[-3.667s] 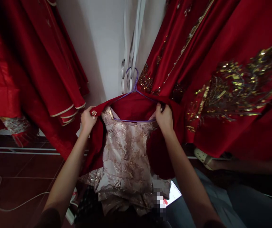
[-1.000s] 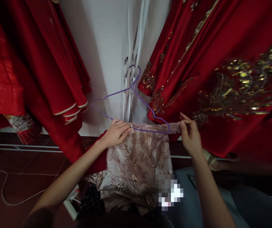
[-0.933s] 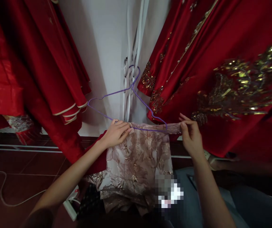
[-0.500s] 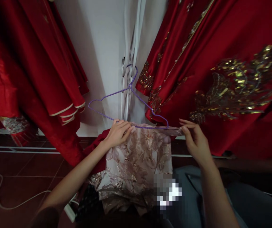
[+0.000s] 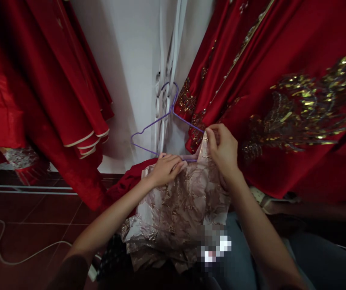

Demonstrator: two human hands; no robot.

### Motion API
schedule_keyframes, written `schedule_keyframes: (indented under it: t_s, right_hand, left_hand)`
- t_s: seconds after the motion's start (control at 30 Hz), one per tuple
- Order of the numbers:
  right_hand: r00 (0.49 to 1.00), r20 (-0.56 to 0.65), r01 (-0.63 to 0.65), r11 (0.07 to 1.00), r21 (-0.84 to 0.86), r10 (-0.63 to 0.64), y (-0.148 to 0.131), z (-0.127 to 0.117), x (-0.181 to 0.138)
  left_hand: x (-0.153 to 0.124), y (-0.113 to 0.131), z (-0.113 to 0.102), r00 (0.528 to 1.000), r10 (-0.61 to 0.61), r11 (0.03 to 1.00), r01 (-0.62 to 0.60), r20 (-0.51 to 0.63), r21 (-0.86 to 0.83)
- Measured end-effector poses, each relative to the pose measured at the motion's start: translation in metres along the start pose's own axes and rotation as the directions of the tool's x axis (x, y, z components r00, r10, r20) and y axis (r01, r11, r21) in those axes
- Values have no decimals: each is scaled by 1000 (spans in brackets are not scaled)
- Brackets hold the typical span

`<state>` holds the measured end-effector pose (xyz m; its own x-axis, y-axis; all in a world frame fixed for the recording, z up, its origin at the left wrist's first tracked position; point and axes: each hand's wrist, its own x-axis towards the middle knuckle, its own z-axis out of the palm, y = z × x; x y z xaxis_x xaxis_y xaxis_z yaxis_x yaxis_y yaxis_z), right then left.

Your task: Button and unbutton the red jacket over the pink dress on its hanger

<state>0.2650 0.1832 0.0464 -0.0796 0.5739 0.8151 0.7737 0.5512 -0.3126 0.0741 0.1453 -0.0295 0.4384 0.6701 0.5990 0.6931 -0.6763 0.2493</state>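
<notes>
A pale pink and gold brocade dress [image 5: 188, 201] hangs down in front of me, its lower part bunched up. Behind its top edge is a purple wire hanger [image 5: 151, 124], hooked on a white scrolled metal stand. My left hand [image 5: 167, 170] is closed over the dress's top edge, close to the hanger's lower bar; its fingertips are partly hidden. Raised at the hanger's right shoulder, my right hand [image 5: 224, 150] pinches the dress's shoulder strap [image 5: 203, 151]. That hand covers the hanger's right end.
Red garments [image 5: 79, 92] hang at the left, and a red gown with gold sequins [image 5: 321, 96] at the right. Between them rises the white metal stand [image 5: 177, 36] against a pale wall. A white cable [image 5: 2, 253] crosses the tiled floor. Beyond my right forearm is a shoe [image 5: 263, 200].
My right hand has moved left and up, bringing the strap to the hanger's right shoulder. My left hand and the hanger have shifted somewhat to the right.
</notes>
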Motion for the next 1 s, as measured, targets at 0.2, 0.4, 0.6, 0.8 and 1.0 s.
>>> schedule_keyframes:
  t_s: [0.2, 0.4, 0.6, 0.8, 1.0]
  right_hand:
    - [997, -46, -58, 998, -20, 57, 6, 12, 3]
    - [998, -55, -43, 999, 6, 43, 27, 1, 23]
    - [998, -11, -53, 993, 102, 55, 37, 1, 31]
    - [998, -8, -53, 991, 122, 55, 40, 3, 30]
    - [999, -15, -30, 995, 91, 31, 40, 1, 31]
  left_hand:
    - [-2, 1, -9, 989, -84, 985, 64, -118, -159]
    - [-46, -89, -27, 745, -462, 885, 427, -482, -188]
    - [-84, -154, -27, 646, -689, 713, 527, -328, -462]
    - [-89, -147, -25, 607, -706, 685, 452, -365, -571]
    - [-97, -151, -29, 589, -702, 688, 417, -399, -594]
